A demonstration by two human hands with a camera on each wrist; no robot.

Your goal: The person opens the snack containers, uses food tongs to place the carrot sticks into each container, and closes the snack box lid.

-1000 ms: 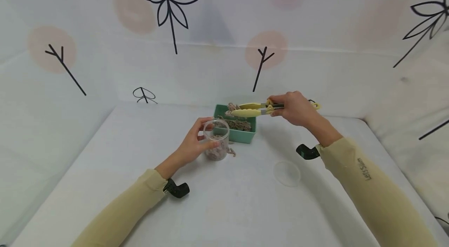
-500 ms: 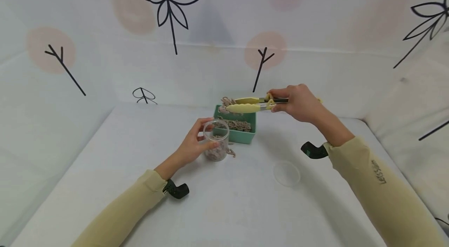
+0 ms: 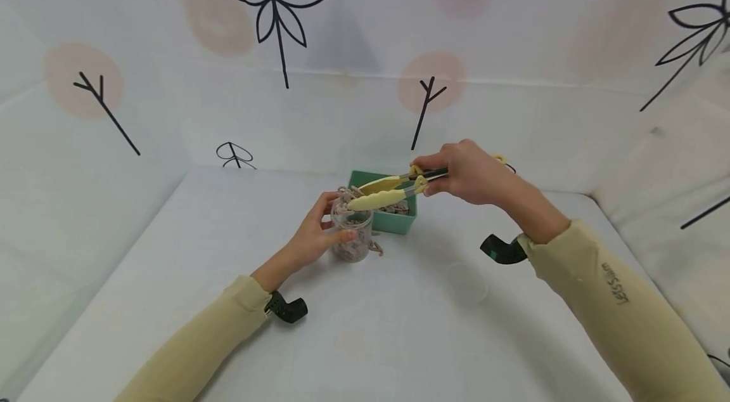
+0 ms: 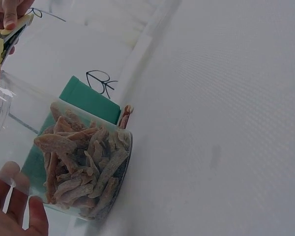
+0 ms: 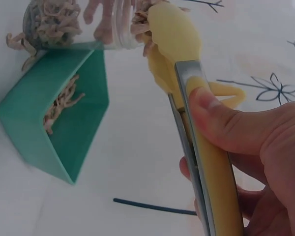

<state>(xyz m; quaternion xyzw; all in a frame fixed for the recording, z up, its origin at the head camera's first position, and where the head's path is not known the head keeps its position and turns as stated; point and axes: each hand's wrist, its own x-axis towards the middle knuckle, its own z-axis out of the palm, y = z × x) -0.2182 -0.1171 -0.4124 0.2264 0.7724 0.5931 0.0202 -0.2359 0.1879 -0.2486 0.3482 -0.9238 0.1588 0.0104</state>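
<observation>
A clear jar [image 4: 24,108] stands on the table, partly filled with brownish dried strips [image 4: 83,167]. My left hand [image 3: 310,237] grips it round the side. In my right hand [image 3: 476,177] I hold yellow-tipped tongs [image 3: 379,199], thumb along one arm in the right wrist view. A clump of strips [image 3: 345,196] is pinched between the tong tips, right at the jar's mouth. Behind the jar sits a green rectangular box [image 3: 393,222] with more strips inside. A few loose strips [image 3: 375,247] lie on the table beside the jar.
A clear round lid [image 3: 467,283] lies flat on the white table [image 3: 365,338], to the right of the jar. Behind the table hangs a white cloth [image 3: 353,116] printed with flowers and twigs.
My right hand lifted the tongs with the strips out of the green box, then brought them left and down to the jar's mouth. The left hand and jar stayed put.
</observation>
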